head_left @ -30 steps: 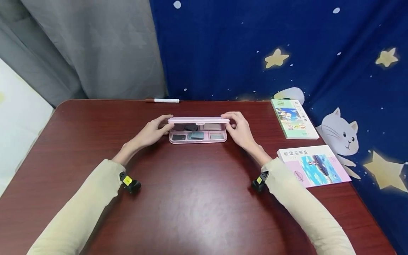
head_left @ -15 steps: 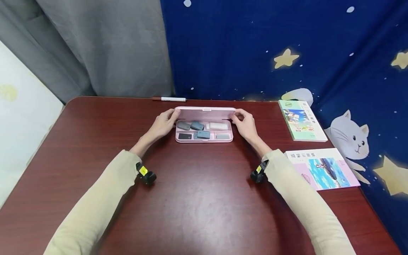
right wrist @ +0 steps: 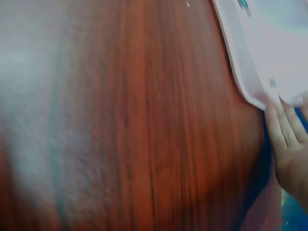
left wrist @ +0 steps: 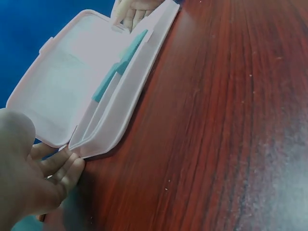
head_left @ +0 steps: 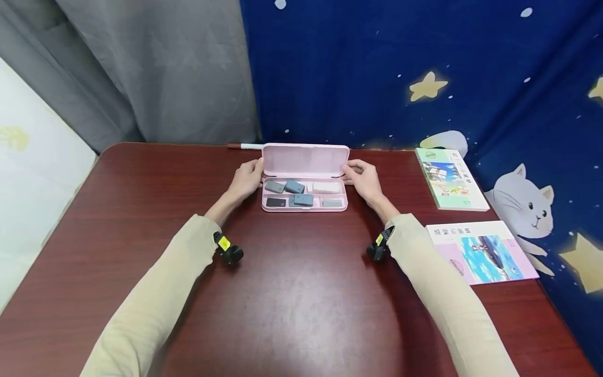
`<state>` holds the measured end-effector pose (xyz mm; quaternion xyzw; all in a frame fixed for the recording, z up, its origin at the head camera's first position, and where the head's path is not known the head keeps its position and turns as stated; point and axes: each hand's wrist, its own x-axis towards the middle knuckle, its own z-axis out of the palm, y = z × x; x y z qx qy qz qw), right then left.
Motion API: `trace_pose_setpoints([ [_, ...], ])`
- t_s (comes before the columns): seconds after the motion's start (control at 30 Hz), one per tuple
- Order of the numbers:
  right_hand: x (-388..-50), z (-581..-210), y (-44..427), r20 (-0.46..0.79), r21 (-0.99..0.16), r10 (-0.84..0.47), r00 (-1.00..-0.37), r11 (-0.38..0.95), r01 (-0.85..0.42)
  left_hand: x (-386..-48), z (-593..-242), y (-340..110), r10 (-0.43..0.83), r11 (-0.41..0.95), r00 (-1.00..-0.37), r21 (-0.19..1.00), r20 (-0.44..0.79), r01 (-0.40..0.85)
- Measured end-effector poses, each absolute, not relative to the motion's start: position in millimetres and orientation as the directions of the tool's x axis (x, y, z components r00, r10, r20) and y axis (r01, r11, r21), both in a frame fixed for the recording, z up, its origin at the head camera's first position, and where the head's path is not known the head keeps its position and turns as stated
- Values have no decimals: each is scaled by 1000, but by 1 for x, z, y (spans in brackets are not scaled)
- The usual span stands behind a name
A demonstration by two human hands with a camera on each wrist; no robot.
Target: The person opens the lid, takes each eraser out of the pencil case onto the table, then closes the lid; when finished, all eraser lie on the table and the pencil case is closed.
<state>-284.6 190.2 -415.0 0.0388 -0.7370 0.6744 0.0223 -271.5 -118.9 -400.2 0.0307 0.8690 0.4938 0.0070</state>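
Observation:
A pink pencil case (head_left: 305, 160) lies at the back middle of the table, its lid raised and leaning back on the hinge. Blocks that look like erasers sit in its compartments: a blue-grey block (head_left: 303, 200), a dark block (head_left: 276, 202) and a white block (head_left: 326, 187) among several. At the left end of the case my left hand (head_left: 245, 181) holds the lid's edge, thumb in front and fingers behind. My right hand (head_left: 365, 183) holds the opposite end, thumb at the lid's lower corner. In the right wrist view its fingers (right wrist: 284, 125) touch the case's end.
Behind the case lies a marker (head_left: 249, 146), partly hidden by the lid. Two books, a green-edged book (head_left: 445, 178) and a pink-and-white book (head_left: 480, 254), lie along the right side. Curtains (head_left: 330, 68) hang behind the brown table (head_left: 301, 293).
The lid has swung up and back from nearly closed to wide raised, baring the compartments. Both hands moved with its edges. The view has shifted slightly.

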Motion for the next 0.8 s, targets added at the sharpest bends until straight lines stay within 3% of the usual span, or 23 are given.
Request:
trace_pose_setpoints([
  [0.2,-291,-421,197,57,-998,-57,-997,13,-58,-278,-401,-118,39,547,-998,835,41,56],
  [0.57,-291,-416,188,-23,-998,-41,-999,61,20,-278,-400,-123,26,474,-999,881,-27,-11],
  [0.8,-283,-405,189,-31,-995,-60,-998,94,25,-268,-401,-130,216,416,-974,909,-72,25],
])
